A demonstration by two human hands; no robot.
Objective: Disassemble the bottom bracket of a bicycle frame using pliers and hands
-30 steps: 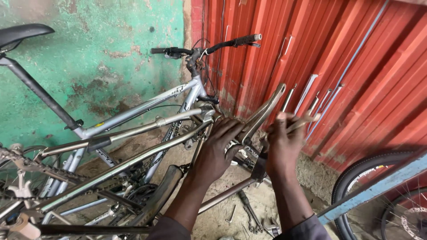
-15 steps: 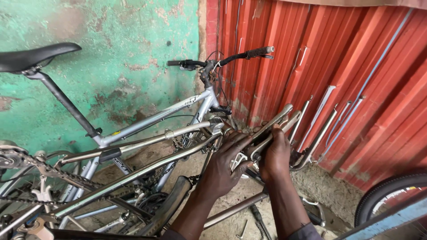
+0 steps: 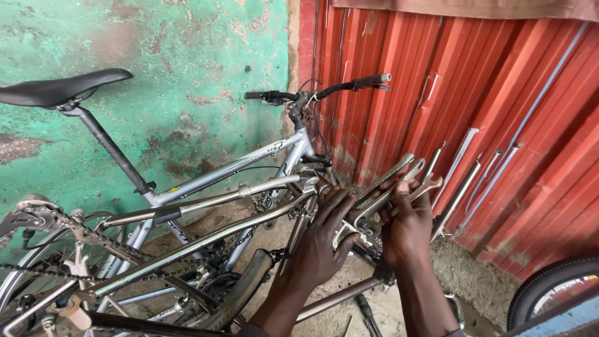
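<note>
A bare silver bicycle frame (image 3: 206, 240) lies tilted across the lower middle, its fork blades (image 3: 390, 178) pointing up and right towards the red wall. My left hand (image 3: 321, 243) grips the frame near the fork crown, fingers spread over the metal. My right hand (image 3: 409, 228) is closed on a silver open-ended wrench (image 3: 427, 186) whose jaw sticks out above my fingers, right next to the fork blades. The two hands are almost touching. What the wrench's lower end sits on is hidden by my hands.
A complete silver bicycle (image 3: 249, 165) with black saddle (image 3: 59, 87) and handlebar (image 3: 324, 92) leans against a green wall. A chain and rear cogs (image 3: 37, 218) are at the left. Red corrugated metal sheeting (image 3: 499, 125) stands to the right, with a wheel (image 3: 552, 287) at the lower right.
My right hand has moved in beside the left hand at the fork. The view has swung left and up, bringing the saddle fully into sight.
</note>
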